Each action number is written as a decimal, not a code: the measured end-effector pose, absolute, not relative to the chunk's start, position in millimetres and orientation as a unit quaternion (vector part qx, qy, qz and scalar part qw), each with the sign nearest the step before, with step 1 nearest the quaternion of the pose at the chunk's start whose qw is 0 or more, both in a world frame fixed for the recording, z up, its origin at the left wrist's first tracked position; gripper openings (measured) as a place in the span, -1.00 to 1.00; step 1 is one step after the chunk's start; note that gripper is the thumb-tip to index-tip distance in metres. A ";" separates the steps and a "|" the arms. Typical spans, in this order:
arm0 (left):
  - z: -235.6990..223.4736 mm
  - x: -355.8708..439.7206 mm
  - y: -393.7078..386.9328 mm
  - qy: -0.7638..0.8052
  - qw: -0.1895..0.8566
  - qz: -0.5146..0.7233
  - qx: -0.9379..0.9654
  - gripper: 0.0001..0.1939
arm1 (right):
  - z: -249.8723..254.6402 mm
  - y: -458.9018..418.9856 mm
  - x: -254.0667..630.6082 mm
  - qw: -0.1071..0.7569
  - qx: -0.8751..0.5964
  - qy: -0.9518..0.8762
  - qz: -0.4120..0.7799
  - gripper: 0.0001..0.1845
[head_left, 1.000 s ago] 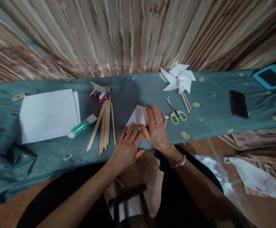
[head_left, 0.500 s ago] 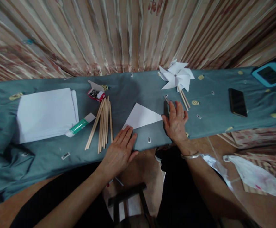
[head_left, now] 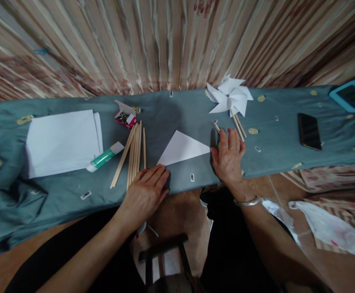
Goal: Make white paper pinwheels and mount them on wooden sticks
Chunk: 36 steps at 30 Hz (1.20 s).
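A folded white paper triangle point(head_left: 181, 149) lies flat on the cloth between my hands. My left hand point(head_left: 147, 189) rests palm down, fingers stretched side by side, with the fingertips at the paper's lower left corner. At the triangle's right point is my right hand point(head_left: 228, 160), its thumb by the tip and its other fingers extended on the cloth. A thin object point(head_left: 216, 127) pokes out beyond the right fingertips; the hand hides most of it, and I cannot make out its kind. Just left of the paper, several wooden sticks point(head_left: 133, 152) lie partly behind my left hand.
A paper pinwheel point(head_left: 227, 96) on sticks lies behind my right hand. Leftward are a glue stick point(head_left: 104, 158), an open red box point(head_left: 126, 118) and a stack of white paper point(head_left: 61, 142). A phone point(head_left: 309, 131) and a blue-framed device point(head_left: 352, 96) lie far right. A curtain point(head_left: 165, 44) hangs behind.
My left hand has slid slightly left and down, off the paper's lower edge toward its corner, now covering the sticks' lower ends. My right hand has barely moved; the view has shifted slightly.
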<state>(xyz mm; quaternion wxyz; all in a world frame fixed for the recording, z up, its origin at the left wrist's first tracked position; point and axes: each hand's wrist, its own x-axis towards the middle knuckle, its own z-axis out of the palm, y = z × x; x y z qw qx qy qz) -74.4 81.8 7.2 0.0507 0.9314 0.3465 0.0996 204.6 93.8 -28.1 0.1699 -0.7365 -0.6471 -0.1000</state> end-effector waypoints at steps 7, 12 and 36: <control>9.1 -64.7 83.7 0.352 0.029 0.094 0.931 -0.65 | -23.8 86.1 146.0 0.191 -0.669 -0.718 -0.023 -0.31; 1.9 -54.6 87.7 0.332 0.056 0.108 0.935 -0.62 | -24.6 87.1 127.4 0.198 -0.668 -0.717 -0.004 -0.30; 14.9 -72.8 90.5 0.356 0.031 0.093 0.929 -0.74 | -27.8 90.9 127.1 0.208 -0.661 -0.721 0.008 -0.34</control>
